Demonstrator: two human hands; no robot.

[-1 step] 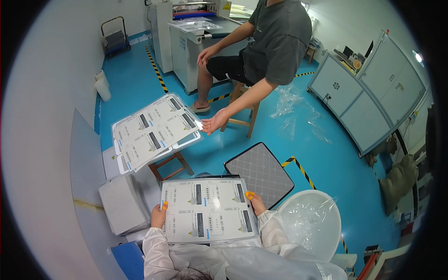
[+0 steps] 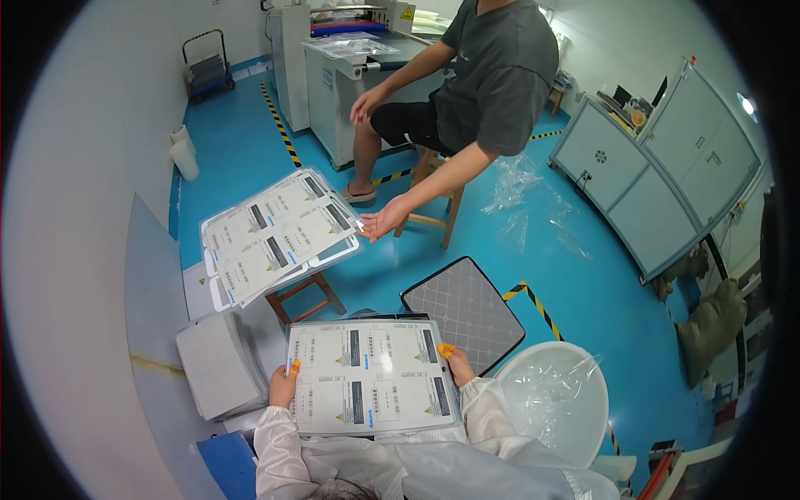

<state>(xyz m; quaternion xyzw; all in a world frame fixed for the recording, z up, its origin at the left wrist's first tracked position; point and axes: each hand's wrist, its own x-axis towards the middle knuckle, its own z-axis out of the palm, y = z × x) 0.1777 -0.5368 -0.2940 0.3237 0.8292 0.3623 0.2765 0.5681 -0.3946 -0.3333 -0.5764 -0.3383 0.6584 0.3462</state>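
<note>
I hold a white printed sheet of labels (image 2: 367, 387) flat in front of me, over more sheets below it. My left hand (image 2: 283, 385) grips its left edge and my right hand (image 2: 457, 360) grips its upper right edge; both wear orange fingertip covers. Ahead, a fanned stack of similar sheets (image 2: 279, 233) lies on a small wooden stool (image 2: 304, 296). A seated person in a grey shirt reaches an open hand (image 2: 383, 221) to that stack's right edge.
A grey quilted pad (image 2: 467, 308) lies on the blue floor to my right, beside a white bin (image 2: 554, 400) holding clear plastic film. A grey block of sheets (image 2: 217, 367) sits at my left. A machine (image 2: 333, 75) and grey cabinets (image 2: 658, 167) stand further off.
</note>
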